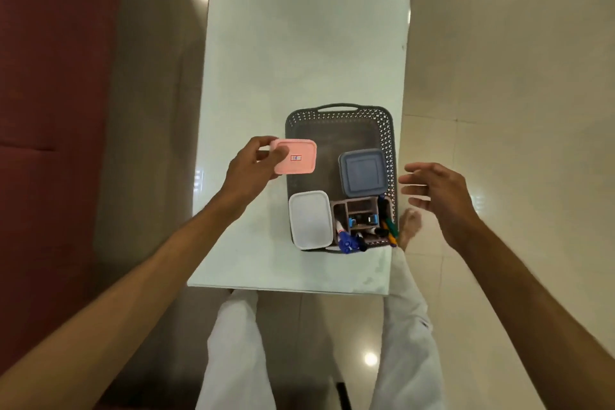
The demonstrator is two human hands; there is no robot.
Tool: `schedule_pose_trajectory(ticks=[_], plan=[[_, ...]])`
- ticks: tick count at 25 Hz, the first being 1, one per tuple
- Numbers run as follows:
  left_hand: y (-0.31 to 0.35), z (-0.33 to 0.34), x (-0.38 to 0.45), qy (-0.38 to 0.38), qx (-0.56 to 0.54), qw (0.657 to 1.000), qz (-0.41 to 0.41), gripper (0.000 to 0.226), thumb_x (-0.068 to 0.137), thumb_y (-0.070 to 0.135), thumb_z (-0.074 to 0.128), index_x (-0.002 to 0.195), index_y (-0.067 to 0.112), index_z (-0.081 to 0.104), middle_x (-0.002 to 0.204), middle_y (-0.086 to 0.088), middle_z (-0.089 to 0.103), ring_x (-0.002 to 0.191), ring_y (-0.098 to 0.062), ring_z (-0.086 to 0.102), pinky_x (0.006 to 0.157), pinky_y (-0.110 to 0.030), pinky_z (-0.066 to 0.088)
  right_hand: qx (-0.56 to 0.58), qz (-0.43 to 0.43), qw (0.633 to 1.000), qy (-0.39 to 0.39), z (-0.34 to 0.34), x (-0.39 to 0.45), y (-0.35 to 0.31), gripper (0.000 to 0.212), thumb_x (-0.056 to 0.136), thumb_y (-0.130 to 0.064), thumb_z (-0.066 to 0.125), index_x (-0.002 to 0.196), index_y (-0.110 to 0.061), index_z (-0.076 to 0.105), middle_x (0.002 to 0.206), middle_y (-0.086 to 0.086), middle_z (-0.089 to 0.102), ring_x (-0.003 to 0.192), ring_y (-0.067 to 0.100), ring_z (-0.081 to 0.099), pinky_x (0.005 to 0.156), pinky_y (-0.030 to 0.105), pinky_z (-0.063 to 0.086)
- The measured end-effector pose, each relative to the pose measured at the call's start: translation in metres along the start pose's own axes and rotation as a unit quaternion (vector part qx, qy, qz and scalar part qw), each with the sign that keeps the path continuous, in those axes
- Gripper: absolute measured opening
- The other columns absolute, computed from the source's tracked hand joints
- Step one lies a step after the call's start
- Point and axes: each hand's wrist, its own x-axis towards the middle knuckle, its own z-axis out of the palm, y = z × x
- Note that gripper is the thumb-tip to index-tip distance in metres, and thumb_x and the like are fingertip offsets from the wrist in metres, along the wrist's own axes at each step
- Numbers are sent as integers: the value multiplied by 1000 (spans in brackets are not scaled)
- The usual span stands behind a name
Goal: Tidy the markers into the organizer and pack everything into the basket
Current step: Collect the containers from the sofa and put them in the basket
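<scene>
markers (352, 241) in organizer (361, 220), basket (336, 115) nearly packed | left hand (248, 170) grips pink box (296, 160), unpacked | right hand (436, 191) spread, empty

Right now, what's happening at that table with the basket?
A person is packing the grey perforated plastic basket on the pale glossy table. The left hand grips a pink lidded plastic box at the basket's left rim, not yet set down. The right hand hovers open beside the basket, holding nothing. Already inside are a blue-grey square lidded box, a white lidded box and the brown compartment organizer with markers in it.
</scene>
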Motion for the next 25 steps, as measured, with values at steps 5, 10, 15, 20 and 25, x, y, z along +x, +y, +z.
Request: schedule_pose_trajectory(ticks=[5,10,15,20,25], plan=[[-21,98,77,104,-29,992,-61,48,90,54,68,126,22,70,119,0,77,110,-19,74,100,-47,59,-110,0,988,-109,-52,99,-7,19,101,-18,59,112,-15,75,104,11,80,89,25,73,79,38,54],[-20,148,104,165,-72,978,-106,37,102,39,62,129,14,69,117,-4,76,110,-23,73,101,-44,58,-158,5,971,-177,-68,139,-27,19,101,-18,60,112,-17,75,103,8,81,86,22,74,80,39,55],[-7,159,109,238,-73,962,-111,36,107,32,51,139,16,53,121,3,65,104,-14,63,75,-22,49,-197,-3,955,-221,-61,148,-38,20,104,-20,55,112,-19,74,101,6,81,87,22,75,77,35,56],[-20,168,112,297,-194,921,-162,32,102,44,49,116,16,56,116,-5,72,96,-19,70,83,-36,59,-253,-23,932,-258,-28,158,-44,21,100,-31,64,120,-26,68,104,0,79,92,19,77,78,35,60],[-27,196,118,240,-61,953,-173,15,104,26,60,112,15,53,102,2,64,86,-8,60,69,-23,48,-329,-127,910,-220,-1,172,-48,27,99,-19,68,125,-19,65,97,3,75,84,16,75,68,27,56]])
